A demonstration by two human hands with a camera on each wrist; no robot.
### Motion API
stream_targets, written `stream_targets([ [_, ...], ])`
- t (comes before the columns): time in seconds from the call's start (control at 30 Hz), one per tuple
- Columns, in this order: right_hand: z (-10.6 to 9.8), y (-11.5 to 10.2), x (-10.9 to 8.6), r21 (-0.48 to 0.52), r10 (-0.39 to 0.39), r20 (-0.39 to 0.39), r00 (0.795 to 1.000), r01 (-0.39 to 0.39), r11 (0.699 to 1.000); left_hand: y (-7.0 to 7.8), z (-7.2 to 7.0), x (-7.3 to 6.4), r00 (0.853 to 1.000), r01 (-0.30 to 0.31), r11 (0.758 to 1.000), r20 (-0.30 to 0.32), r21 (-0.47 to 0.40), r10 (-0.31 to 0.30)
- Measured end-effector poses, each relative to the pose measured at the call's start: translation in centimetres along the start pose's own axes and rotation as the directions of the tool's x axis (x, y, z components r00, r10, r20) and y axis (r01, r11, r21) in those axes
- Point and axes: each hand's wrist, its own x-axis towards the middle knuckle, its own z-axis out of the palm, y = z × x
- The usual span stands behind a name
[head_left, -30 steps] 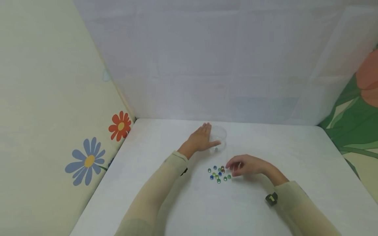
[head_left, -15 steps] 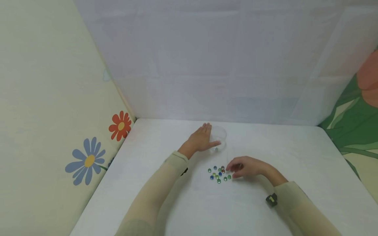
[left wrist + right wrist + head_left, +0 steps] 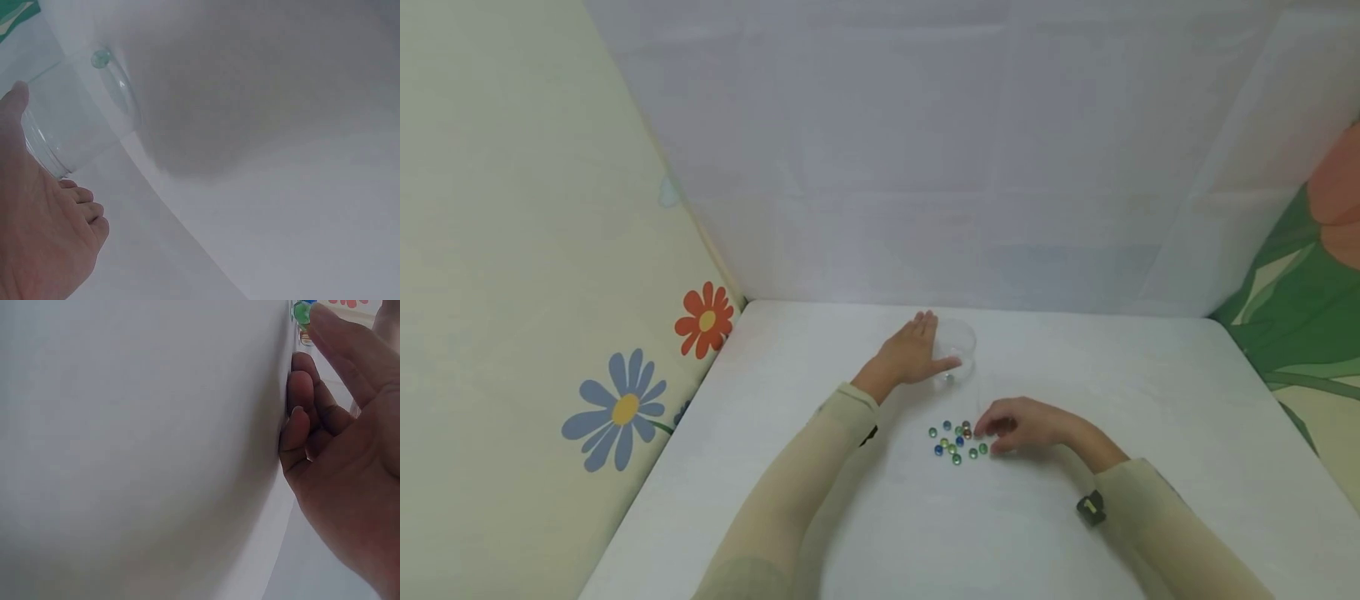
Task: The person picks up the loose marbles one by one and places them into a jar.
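Note:
A clear glass jar (image 3: 962, 346) stands toward the back of the white table with a pale green glass marble (image 3: 100, 59) at its bottom. My left hand (image 3: 912, 354) holds the jar near its rim, thumb across the front and fingers along its left side. In front of the jar lies a loose group of glass marbles (image 3: 957, 460), mostly green and blue with some yellow and reddish ones. My right hand (image 3: 1030, 423) is bent at the group's right edge, thumb and fingertips apart. In the right wrist view its thumb overlaps a green marble (image 3: 302, 312).
A white cloth covers the table (image 3: 880, 542). Behind it rises a white backdrop (image 3: 887, 167). Flower-patterned panels stand on both sides, with a blue flower (image 3: 625, 408) at left and green leaves (image 3: 1300, 317) at right. A dark wrist camera (image 3: 1090, 507) sits on the right sleeve.
My right hand has dropped very slightly beside the marbles, its fingertips closer to the table. My left hand, the jar and the marbles keep their places.

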Motion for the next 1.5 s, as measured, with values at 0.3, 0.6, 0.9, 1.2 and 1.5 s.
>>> stream_targets([
  [0.3,0.2,0.3,0.1,-0.016,-0.030,-0.014,0.999,0.030,0.999,0.1,-0.2,-0.1,1.000,0.009,1.000,0.009,0.004,-0.009],
  [0.6,0.5,0.6,0.3,-0.023,-0.008,-0.004,1.000,0.008,1.000,0.3,-0.3,-0.3,1.000,0.003,1.000,0.013,-0.008,-0.003],
  [0.9,0.8,0.8,0.3,-0.044,0.023,-0.008,1.000,-0.023,0.999,0.4,-0.5,-0.4,1.000,0.005,1.000,0.013,-0.016,-0.005],
  [1.2,0.9,1.0,0.4,-0.068,0.027,-0.015,1.000,-0.028,0.997,0.6,-0.4,-0.4,1.000,0.016,1.000,0.021,0.001,-0.016],
  [1.5,1.0,0.8,0.3,-0.062,0.012,-0.025,1.000,-0.013,0.998,0.7,-0.4,-0.4,1.000,0.020,1.000,0.022,0.006,-0.020],
])
